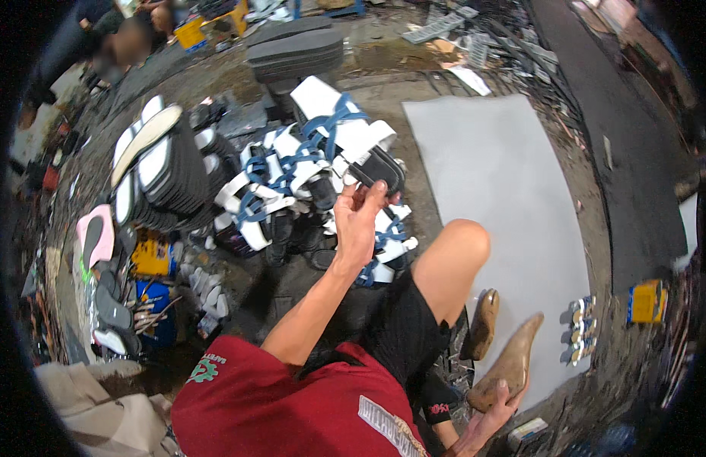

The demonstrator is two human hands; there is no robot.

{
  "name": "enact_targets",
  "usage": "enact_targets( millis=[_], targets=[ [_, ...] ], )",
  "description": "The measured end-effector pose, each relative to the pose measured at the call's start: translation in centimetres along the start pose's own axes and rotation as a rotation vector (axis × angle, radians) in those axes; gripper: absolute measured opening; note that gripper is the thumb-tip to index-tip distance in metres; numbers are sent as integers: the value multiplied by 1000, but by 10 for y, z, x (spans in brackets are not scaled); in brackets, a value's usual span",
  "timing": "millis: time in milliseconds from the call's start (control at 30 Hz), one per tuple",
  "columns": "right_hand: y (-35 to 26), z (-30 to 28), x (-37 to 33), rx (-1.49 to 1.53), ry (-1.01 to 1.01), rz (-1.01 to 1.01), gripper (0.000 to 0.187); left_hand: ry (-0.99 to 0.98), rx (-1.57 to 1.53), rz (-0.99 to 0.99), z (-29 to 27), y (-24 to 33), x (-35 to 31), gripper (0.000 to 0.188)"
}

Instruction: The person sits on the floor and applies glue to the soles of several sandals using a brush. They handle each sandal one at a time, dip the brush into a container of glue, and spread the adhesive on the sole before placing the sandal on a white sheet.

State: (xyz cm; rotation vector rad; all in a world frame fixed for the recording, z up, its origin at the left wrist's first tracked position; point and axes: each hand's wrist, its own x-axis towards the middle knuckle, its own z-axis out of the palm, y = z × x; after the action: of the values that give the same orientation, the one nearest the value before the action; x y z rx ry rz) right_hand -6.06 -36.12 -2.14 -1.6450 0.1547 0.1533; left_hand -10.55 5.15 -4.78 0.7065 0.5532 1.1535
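Note:
My left hand point(358, 221) reaches over the pile of sandals, its fingers closed on the end of a sandal point(382, 169) with a black sole and white straps. Other sandals point(292, 164) with white and blue straps lie heaped beside it. At the lower right, my right hand point(496, 417) grips a brown shoe last point(513, 358) by its thick end, the toe pointing away from me. A second shoe last point(484, 325) stands close to my knee at the edge of the grey sheet point(490, 167).
Stacks of dark soles point(174, 171) stand at the left, and more soles point(296, 55) are piled at the back. A blue container point(156, 312) holds several tools. Small bottles point(582, 329) sit on the sheet's right side, near a yellow box point(647, 302). Another person point(128, 42) is at the far left.

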Motion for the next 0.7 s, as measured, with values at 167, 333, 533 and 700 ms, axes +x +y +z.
enact_targets(
  millis=[167,333,533,700],
  targets=[
    [-79,33,-17,-499,-325,-476,64,-350,316,-188,56,-12,-63,16],
    [-98,88,-17,-163,-171,-378,63,-790,591,-90,76,-16,-136,29],
    [-70,71,-6,-104,-26,-527,65,-1173,360,-39,57,-42,-150,51],
    [-63,81,-23,-206,-102,-405,63,-798,-470,-659,109,-47,-135,80]
  ],
)
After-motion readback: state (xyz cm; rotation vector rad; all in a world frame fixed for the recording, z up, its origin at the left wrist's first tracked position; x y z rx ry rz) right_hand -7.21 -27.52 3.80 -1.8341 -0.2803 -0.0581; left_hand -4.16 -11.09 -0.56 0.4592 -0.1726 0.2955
